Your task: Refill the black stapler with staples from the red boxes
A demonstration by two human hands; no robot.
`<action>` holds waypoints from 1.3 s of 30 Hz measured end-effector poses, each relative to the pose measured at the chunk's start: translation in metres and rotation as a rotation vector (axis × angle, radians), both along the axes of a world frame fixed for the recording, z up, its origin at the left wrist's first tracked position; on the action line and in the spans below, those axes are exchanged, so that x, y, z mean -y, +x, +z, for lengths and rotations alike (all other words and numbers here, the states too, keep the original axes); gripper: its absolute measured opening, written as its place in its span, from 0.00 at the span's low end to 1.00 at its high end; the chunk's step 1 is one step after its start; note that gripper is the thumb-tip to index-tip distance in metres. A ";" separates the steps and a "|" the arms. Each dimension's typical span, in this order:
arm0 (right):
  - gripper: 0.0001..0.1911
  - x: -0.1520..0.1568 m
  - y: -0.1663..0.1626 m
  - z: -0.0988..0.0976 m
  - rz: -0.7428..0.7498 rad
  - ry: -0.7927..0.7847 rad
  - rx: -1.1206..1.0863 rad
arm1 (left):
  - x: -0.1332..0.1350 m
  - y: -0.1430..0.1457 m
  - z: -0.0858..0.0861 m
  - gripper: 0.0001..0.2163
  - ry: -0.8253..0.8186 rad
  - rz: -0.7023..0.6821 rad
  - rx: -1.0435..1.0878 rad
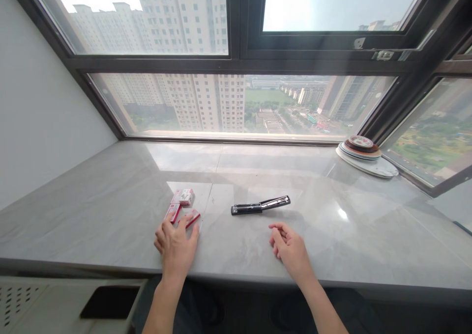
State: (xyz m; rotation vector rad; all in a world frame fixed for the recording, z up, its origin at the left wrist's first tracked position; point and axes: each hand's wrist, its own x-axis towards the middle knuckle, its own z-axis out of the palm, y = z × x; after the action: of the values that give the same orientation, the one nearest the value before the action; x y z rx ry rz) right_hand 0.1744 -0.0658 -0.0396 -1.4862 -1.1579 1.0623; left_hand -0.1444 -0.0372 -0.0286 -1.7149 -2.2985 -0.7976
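A black stapler lies unfolded on the grey stone sill, its metal inside facing up. My right hand is just in front of it, not touching, with loosely bent fingers a little apart and nothing seen in them. At the left, my left hand reaches over small red-and-white boxes with its fingers spread. Its fingertips are at a box on the left and a tilted box on the right, both partly covered. Just behind them sits another pink-and-white box. Whether the fingers press on the boxes is hard to tell.
A stack of round plates or lids stands at the back right corner by the window frame. Below the sill's front edge, a dark flat phone-like object lies on a pale perforated surface.
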 end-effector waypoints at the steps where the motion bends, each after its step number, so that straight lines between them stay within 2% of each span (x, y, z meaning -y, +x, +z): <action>1: 0.22 -0.002 0.000 0.001 0.020 -0.026 0.012 | 0.004 0.001 -0.001 0.11 -0.001 -0.067 0.032; 4: 0.21 -0.009 0.004 0.006 0.142 -0.113 0.045 | 0.011 0.014 0.002 0.08 -0.056 -0.378 0.156; 7: 0.21 -0.018 0.004 0.015 0.324 -0.205 0.058 | 0.010 0.044 0.012 0.08 -0.141 -0.670 0.263; 9: 0.22 -0.024 0.001 0.021 0.428 -0.261 0.036 | 0.005 0.068 0.018 0.08 -0.170 -0.771 0.332; 12: 0.23 -0.032 -0.003 0.025 0.456 -0.291 0.021 | -0.005 0.099 0.024 0.07 -0.187 -0.853 0.413; 15: 0.22 -0.037 -0.002 0.025 0.414 -0.283 0.032 | -0.013 0.111 0.024 0.07 -0.202 -0.909 0.446; 20: 0.19 -0.039 0.013 0.026 0.351 -0.316 0.094 | -0.016 0.101 0.020 0.17 -0.204 -0.930 0.490; 24: 0.18 -0.037 0.030 0.027 0.337 -0.368 0.129 | -0.012 0.094 0.019 0.16 -0.215 -0.925 0.504; 28: 0.17 -0.038 0.048 0.024 0.297 -0.394 0.273 | -0.010 0.095 0.019 0.19 -0.207 -0.920 0.493; 30: 0.16 -0.039 0.051 0.027 0.289 -0.354 0.394 | -0.011 0.096 0.019 0.21 -0.194 -0.926 0.491; 35: 0.12 -0.047 0.033 0.052 0.222 -0.018 0.759 | -0.012 0.095 0.018 0.24 -0.194 -0.938 0.514; 37: 0.13 -0.054 0.025 0.059 0.213 -0.002 0.870 | -0.012 0.094 0.018 0.24 -0.201 -0.935 0.531; 39: 0.14 -0.063 0.022 0.061 0.235 -0.059 0.928 | -0.012 0.094 0.017 0.25 -0.201 -0.930 0.543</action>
State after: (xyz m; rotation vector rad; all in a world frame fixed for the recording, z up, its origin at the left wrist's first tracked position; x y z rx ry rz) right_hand 0.1966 -0.0031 0.0217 -1.9978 -1.9800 0.5215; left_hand -0.0508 -0.0248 -0.0118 -3.0287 -1.7709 -1.3347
